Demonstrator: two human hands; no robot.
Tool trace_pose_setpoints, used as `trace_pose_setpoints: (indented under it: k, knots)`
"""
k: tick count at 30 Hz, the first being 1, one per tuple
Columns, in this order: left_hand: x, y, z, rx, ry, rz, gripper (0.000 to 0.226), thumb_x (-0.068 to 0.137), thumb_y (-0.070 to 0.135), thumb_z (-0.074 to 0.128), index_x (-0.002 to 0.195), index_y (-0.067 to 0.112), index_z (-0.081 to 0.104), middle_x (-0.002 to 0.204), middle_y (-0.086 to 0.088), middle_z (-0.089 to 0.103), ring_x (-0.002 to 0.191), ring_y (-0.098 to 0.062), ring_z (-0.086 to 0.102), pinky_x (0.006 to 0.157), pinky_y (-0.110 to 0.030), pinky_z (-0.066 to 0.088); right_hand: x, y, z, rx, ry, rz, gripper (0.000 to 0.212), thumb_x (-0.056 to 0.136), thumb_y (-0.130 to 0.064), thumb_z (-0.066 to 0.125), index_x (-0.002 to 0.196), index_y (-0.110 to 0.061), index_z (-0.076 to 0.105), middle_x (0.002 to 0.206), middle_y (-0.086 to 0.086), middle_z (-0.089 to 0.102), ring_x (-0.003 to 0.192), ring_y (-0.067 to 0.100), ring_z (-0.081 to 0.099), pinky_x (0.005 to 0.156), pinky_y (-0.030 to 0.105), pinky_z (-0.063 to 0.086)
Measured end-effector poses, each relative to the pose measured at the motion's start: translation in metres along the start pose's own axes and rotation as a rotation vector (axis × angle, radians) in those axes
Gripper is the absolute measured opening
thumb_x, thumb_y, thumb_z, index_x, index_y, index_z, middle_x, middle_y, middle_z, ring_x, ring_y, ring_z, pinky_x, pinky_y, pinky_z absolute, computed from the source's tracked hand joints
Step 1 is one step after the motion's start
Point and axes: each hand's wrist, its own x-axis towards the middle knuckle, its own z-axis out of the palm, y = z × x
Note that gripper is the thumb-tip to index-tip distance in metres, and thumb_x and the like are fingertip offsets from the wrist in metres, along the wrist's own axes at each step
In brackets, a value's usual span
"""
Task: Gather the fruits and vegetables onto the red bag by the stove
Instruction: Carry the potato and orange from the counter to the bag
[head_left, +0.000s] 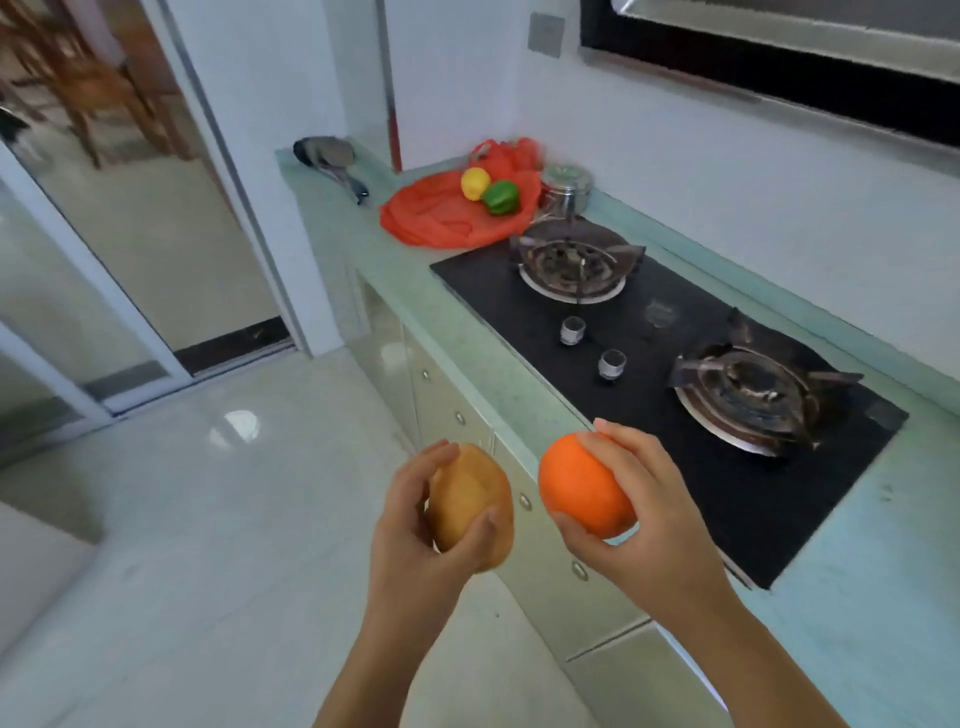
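Both forearms reach up from the bottom centre of the frame, each hand loaded so that one trip carries two items. Lower centre, the left hand (415, 525) wraps thumb and fingers around a potato (472, 504), held over the floor just off the counter edge. Beside it, the right hand (631, 506) cups an orange (584, 486) from behind and below, over the near corner of the stove (670, 415). The two items sit near each other but do not touch.

Well apart from them, in the upper middle of the frame, the red bag (441, 213) is spread flat on the counter (467, 343) beyond the far burner, apparently to serve as a mat. A yellow fruit (475, 183), probably a lemon though blurred, and a green pepper (501, 197) already rest on it, touching. A steel canister (565, 188) stands at the bag's right edge, so the clearer landing spot looks to be the bag's left half.
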Motion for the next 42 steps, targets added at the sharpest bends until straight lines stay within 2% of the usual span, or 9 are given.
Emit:
trace_pose_setpoints:
  k: [5, 7, 12, 14, 22, 27, 33, 37, 42]
  knots:
    - [0.028, -0.011, -0.039, -0.009, 0.107, -0.06, 0.052, 0.059, 0.035, 0.072, 0.108, 0.043, 0.055, 0.119, 0.012, 0.054, 0.103, -0.004, 0.055, 0.071, -0.025, 0.055, 0.043, -0.019, 0.042, 0.054, -0.072, -0.079, 0.06, 0.07, -0.052, 0.06, 0.124, -0.038, 0.039, 0.13, -0.017, 0.033, 0.113, 0.005, 0.039, 0.078, 0.012, 0.036]
    - [0.041, -0.016, -0.05, -0.005, 0.145, -0.067, 0.055, 0.057, 0.043, 0.072, 0.109, 0.044, 0.055, 0.119, 0.014, 0.054, 0.106, -0.007, 0.054, 0.075, -0.031, 0.056, 0.06, -0.022, 0.057, 0.064, -0.092, -0.099, 0.06, 0.07, -0.051, 0.06, 0.124, -0.036, 0.041, 0.13, -0.015, 0.035, 0.113, 0.006, 0.04, 0.078, 0.012, 0.036]
    - [0.083, -0.028, -0.078, 0.012, 0.233, -0.064, 0.055, 0.056, 0.046, 0.069, 0.109, 0.044, 0.055, 0.116, 0.022, 0.055, 0.106, -0.003, 0.054, 0.077, -0.036, 0.056, 0.116, -0.027, 0.102, 0.115, -0.123, -0.136, 0.058, 0.07, -0.049, 0.061, 0.123, -0.03, 0.045, 0.13, -0.01, 0.039, 0.113, 0.011, 0.043, 0.08, 0.014, 0.037]
    - [0.11, -0.033, -0.087, 0.025, 0.255, -0.069, 0.054, 0.056, 0.046, 0.07, 0.107, 0.046, 0.055, 0.117, 0.019, 0.055, 0.106, -0.004, 0.054, 0.078, -0.037, 0.056, 0.143, -0.028, 0.12, 0.144, -0.119, -0.142, 0.058, 0.07, -0.049, 0.06, 0.123, -0.029, 0.045, 0.129, -0.01, 0.039, 0.113, 0.012, 0.044, 0.08, 0.014, 0.038]
    - [0.265, -0.027, -0.117, 0.162, 0.154, -0.009, 0.052, 0.069, 0.029, 0.076, 0.112, 0.044, 0.05, 0.115, 0.03, 0.047, 0.106, 0.001, 0.049, 0.075, -0.023, 0.054, 0.276, -0.016, 0.172, 0.207, 0.004, -0.077, 0.063, 0.069, -0.053, 0.059, 0.124, -0.027, 0.046, 0.129, -0.008, 0.039, 0.107, 0.015, 0.047, 0.075, 0.014, 0.039]
    - [0.342, -0.024, -0.133, 0.159, 0.177, 0.005, 0.05, 0.065, 0.033, 0.072, 0.108, 0.048, 0.05, 0.111, 0.036, 0.047, 0.104, 0.007, 0.049, 0.074, -0.019, 0.053, 0.349, -0.005, 0.197, 0.239, -0.006, -0.053, 0.062, 0.069, -0.053, 0.059, 0.125, -0.028, 0.047, 0.13, -0.006, 0.04, 0.11, 0.012, 0.045, 0.077, 0.015, 0.04]
    - [0.396, -0.041, -0.162, 0.107, 0.221, -0.075, 0.049, 0.063, 0.032, 0.073, 0.101, 0.055, 0.052, 0.112, 0.029, 0.05, 0.104, 0.001, 0.052, 0.075, -0.027, 0.055, 0.402, -0.007, 0.242, 0.247, -0.069, -0.037, 0.063, 0.068, -0.054, 0.059, 0.124, -0.027, 0.046, 0.126, -0.005, 0.041, 0.106, 0.016, 0.047, 0.076, 0.017, 0.039]
    - [0.44, -0.052, -0.191, 0.097, 0.217, -0.094, 0.049, 0.062, 0.033, 0.071, 0.105, 0.047, 0.053, 0.115, 0.021, 0.051, 0.106, -0.007, 0.053, 0.078, -0.035, 0.055, 0.438, -0.01, 0.278, 0.223, -0.081, -0.023, 0.062, 0.068, -0.052, 0.06, 0.123, -0.027, 0.047, 0.124, -0.004, 0.042, 0.106, 0.014, 0.047, 0.078, 0.015, 0.037]
    - [0.512, -0.067, -0.241, 0.066, 0.18, -0.099, 0.051, 0.062, 0.033, 0.072, 0.108, 0.042, 0.053, 0.113, 0.024, 0.052, 0.105, -0.005, 0.053, 0.077, -0.033, 0.056, 0.496, -0.028, 0.328, 0.167, -0.05, -0.015, 0.06, 0.069, -0.048, 0.061, 0.121, -0.02, 0.051, 0.123, 0.002, 0.047, 0.11, 0.013, 0.044, 0.087, 0.006, 0.033]
